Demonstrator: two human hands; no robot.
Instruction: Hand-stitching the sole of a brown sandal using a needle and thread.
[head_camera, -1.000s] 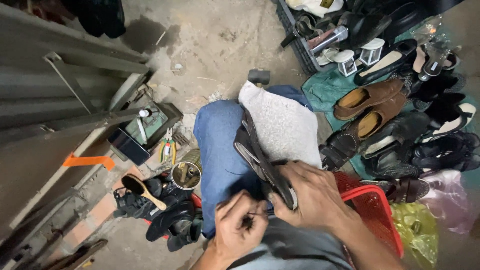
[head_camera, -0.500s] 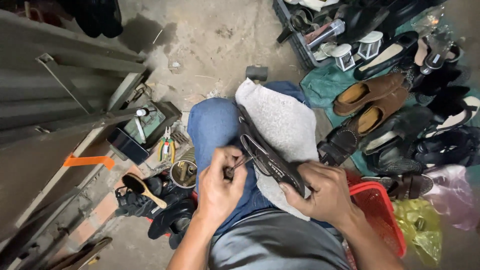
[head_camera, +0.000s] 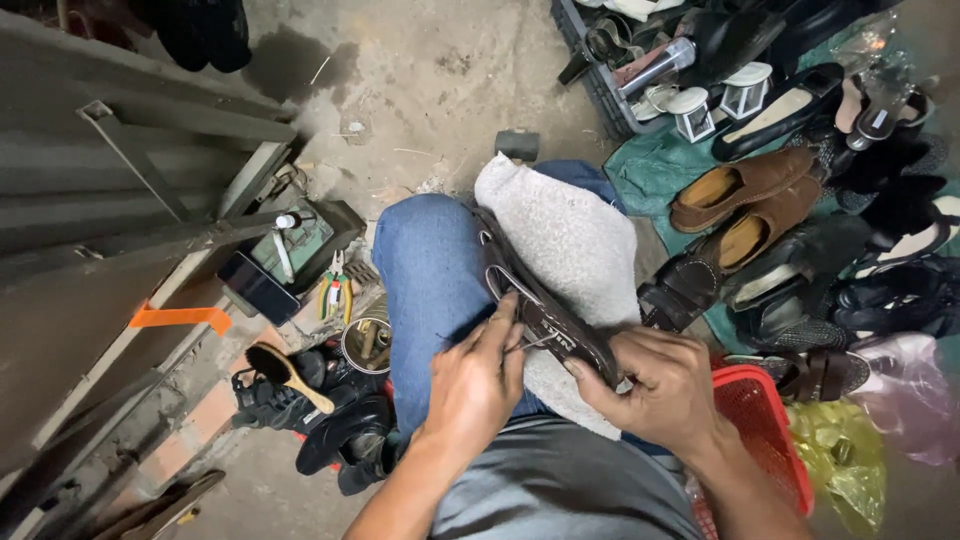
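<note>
A dark brown shoe (head_camera: 535, 300) lies on its side across a grey-white cloth (head_camera: 570, 240) spread over my lap in blue jeans. My right hand (head_camera: 665, 385) grips the shoe's near end from the right. My left hand (head_camera: 478, 385) pinches a thin needle or awl with pale thread (head_camera: 528, 343) against the shoe's sole edge. The fingertips hide the tool's exact shape.
Brown loafers (head_camera: 745, 195) and several dark shoes and sandals crowd the right side. A red basket (head_camera: 770, 430) sits by my right wrist. At left are a wooden brush (head_camera: 285, 370), pliers (head_camera: 333, 290), a small tin (head_camera: 365, 345), a green box (head_camera: 300, 240) and grey metal framing (head_camera: 130, 190).
My left hand rose from low near my belly to the shoe's sole edge, holding the thread tool. The shoe shifted slightly toward the centre; the right hand kept its grip.
</note>
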